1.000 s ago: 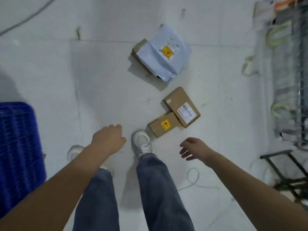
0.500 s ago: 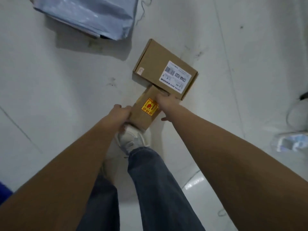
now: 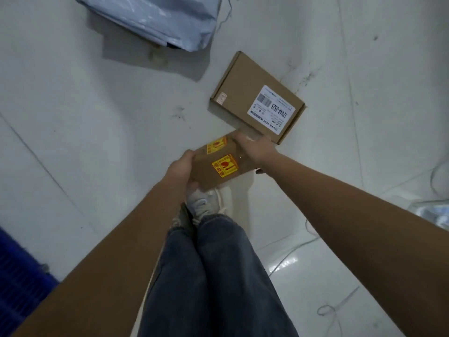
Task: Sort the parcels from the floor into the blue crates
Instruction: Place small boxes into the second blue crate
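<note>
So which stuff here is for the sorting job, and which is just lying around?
For the job:
- small box with yellow stickers, held by left hand and right hand
- flat labelled box
- grey mailer bag
- blue crate

Just lying about:
- loose strings on the floor

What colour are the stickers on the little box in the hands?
Yellow with red print, on the small brown box; the head view shows them.
</note>
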Tool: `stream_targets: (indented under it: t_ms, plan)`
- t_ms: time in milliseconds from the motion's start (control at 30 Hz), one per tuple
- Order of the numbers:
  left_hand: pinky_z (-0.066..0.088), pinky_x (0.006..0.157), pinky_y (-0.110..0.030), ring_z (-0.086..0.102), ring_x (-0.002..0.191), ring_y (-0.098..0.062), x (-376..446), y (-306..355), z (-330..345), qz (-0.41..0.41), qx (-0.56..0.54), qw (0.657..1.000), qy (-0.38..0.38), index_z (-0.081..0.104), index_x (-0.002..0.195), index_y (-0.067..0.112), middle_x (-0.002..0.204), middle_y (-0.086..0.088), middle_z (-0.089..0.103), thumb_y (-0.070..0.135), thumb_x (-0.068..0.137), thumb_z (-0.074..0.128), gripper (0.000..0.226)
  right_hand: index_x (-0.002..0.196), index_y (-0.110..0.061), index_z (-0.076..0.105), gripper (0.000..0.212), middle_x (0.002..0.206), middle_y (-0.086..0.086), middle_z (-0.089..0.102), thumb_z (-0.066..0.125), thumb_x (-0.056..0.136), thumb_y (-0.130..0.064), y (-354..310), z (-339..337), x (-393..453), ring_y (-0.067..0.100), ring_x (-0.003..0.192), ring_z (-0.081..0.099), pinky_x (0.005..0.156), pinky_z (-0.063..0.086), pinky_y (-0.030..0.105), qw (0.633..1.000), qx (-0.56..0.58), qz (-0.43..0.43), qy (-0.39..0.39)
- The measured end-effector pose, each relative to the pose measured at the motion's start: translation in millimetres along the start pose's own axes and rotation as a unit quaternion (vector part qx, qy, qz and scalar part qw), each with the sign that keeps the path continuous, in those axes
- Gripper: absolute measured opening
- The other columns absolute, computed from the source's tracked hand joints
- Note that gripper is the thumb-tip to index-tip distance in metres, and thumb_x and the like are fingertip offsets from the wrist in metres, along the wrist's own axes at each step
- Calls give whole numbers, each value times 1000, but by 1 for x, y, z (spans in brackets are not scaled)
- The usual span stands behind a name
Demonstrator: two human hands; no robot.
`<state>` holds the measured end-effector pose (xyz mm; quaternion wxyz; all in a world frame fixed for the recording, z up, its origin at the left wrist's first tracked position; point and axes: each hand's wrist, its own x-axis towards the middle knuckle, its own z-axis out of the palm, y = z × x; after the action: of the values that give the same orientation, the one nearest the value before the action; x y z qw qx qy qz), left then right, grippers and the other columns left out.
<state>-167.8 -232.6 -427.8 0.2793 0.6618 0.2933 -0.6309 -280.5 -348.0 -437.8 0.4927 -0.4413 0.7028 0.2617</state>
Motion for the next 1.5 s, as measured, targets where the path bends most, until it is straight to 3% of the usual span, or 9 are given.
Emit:
stream_targets:
  t_ms: [100, 267, 367, 467, 600, 767, 1033, 1333, 1500]
  plan:
    - [51, 47, -23, 63, 49, -13, -20, 9, -17, 15, -121, 992, -24, 55, 80, 12, 41, 3, 62, 26, 95, 47, 22, 130, -3, 33, 81, 121, 10, 54, 71, 73, -46, -7, -6, -18, 24, 100, 62, 70, 59, 34, 993, 97, -10, -67]
    - [54, 79, -35, 62, 88, -20, -42, 28, -62, 36, -285, 957, -35, 60, 91, 11, 90, -9, 63, 30, 90, 58, 19, 142, -14, 26, 91, 118, 0, 49, 81, 70, -17, -25, -10, -61, 15, 104, 55, 83, 53, 25, 973, 15, -205, -108]
    - [53, 82, -36, 64, 98, -19, -60, 36, -87, 68, -275, 956, -71, 62, 108, 15, 100, -6, 70, 30, 88, 62, 25, 144, -14, 27, 102, 124, 0, 48, 88, 61, -19, -41, -8, -96, 10, 106, 50, 81, 50, 15, 904, -126, -391, -118]
    - [53, 82, -33, 64, 88, -14, -80, 39, -113, 100, -250, 960, -79, 61, 102, 19, 78, 1, 75, 22, 89, 59, 13, 141, -12, 31, 101, 130, 5, 48, 88, 59, -29, -53, -4, -120, 11, 112, 48, 93, 50, 27, 840, -211, -491, -92]
    - [53, 86, -33, 65, 88, -15, -109, 39, -145, 158, -258, 950, -73, 62, 97, 18, 76, 2, 75, 17, 89, 60, 8, 149, -25, 16, 103, 132, -13, 44, 80, 68, -38, -77, 8, -159, 3, 116, 44, 100, 41, 26, 897, -163, -381, -153]
    - [54, 70, -26, 67, 83, -14, -146, 29, -184, 213, -237, 944, -84, 61, 99, 18, 80, 2, 74, 15, 86, 63, 14, 133, -18, 47, 57, 103, 1, 69, 62, 83, -41, -101, 38, -197, 17, 92, 67, 79, 56, 33, 948, 33, -207, -240]
    - [55, 85, -36, 68, 92, -17, -230, 14, -236, 293, -336, 895, -9, 43, 136, 15, 102, -2, 71, 21, 85, 64, 56, 111, -18, 60, 56, 102, 4, 73, 69, 64, -46, -125, 92, -289, 20, 92, 71, 80, 59, 34, 914, -22, -302, -270]
    - [52, 76, -27, 72, 79, -3, -392, -49, -302, 360, -378, 852, 34, 63, 97, 34, 89, 14, 75, 45, 56, 64, 42, 108, -17, 64, 56, 100, 5, 73, 41, 84, -62, -129, 124, -473, 18, 93, 71, 72, 56, 23, 883, -77, -385, -258]
    - [56, 57, -18, 72, 70, -4, -478, -82, -359, 361, -431, 827, 31, 64, 94, 33, 80, 14, 75, 39, 55, 62, 40, 99, -36, 71, 52, 99, -6, 75, 50, 70, -73, -129, 139, -584, 8, 94, 70, 75, 53, 20, 839, -141, -426, -307]
